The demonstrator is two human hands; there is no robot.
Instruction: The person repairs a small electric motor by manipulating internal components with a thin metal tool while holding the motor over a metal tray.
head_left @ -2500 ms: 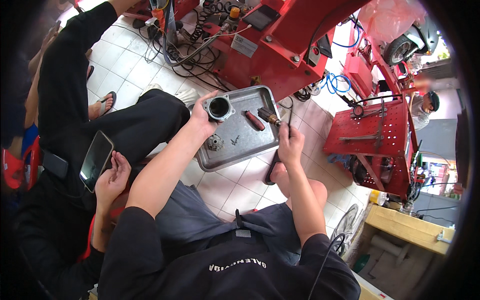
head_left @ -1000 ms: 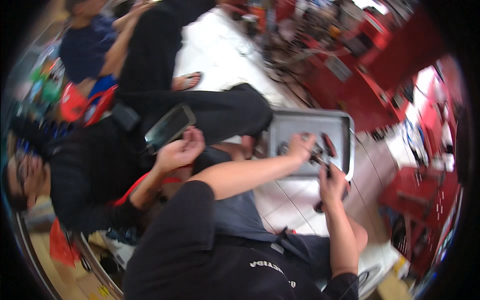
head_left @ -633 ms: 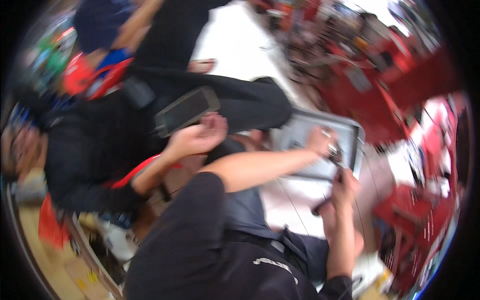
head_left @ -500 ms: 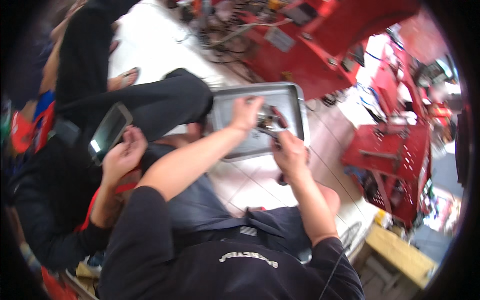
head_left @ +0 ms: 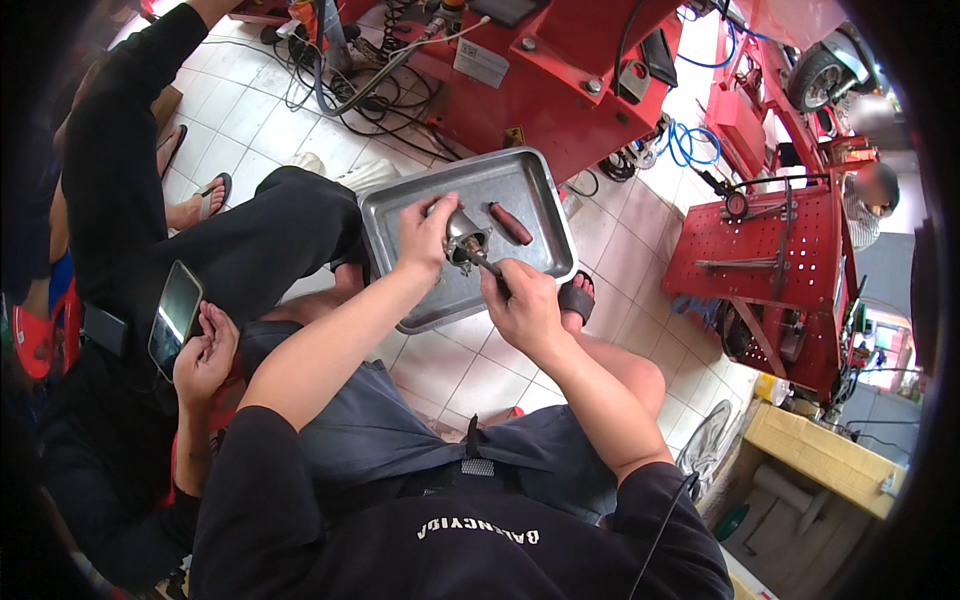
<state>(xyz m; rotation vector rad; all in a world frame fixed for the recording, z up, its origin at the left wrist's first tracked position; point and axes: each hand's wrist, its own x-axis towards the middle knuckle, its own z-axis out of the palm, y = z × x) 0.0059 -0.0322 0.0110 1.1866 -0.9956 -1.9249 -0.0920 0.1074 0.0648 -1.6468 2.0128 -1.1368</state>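
grey metal cylinder [head_left: 461,223] sits in your left hand [head_left: 424,236], its grip closed around the side, over the metal tray [head_left: 537,185]. your right hand [head_left: 524,300] has its grip wrapped around a dark tool [head_left: 484,263] whose far end reaches the cylinder's open end. 1 dark red piece [head_left: 511,223] lies in the tray, right of the cylinder.

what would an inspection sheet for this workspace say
Surface: metal tray, tiled floor around it.
Job's things: metal housing; dark tool at its opening, contact unclear.
Clutter: reddish-brown handle lying in the tray.
Hands: left hand grips the housing; right hand holds the tool.
Cables: black cables tangled on the floor; blue hose near the red machine.
Surroundings: red cart to the right; co-worker's hand beside a phone, left.
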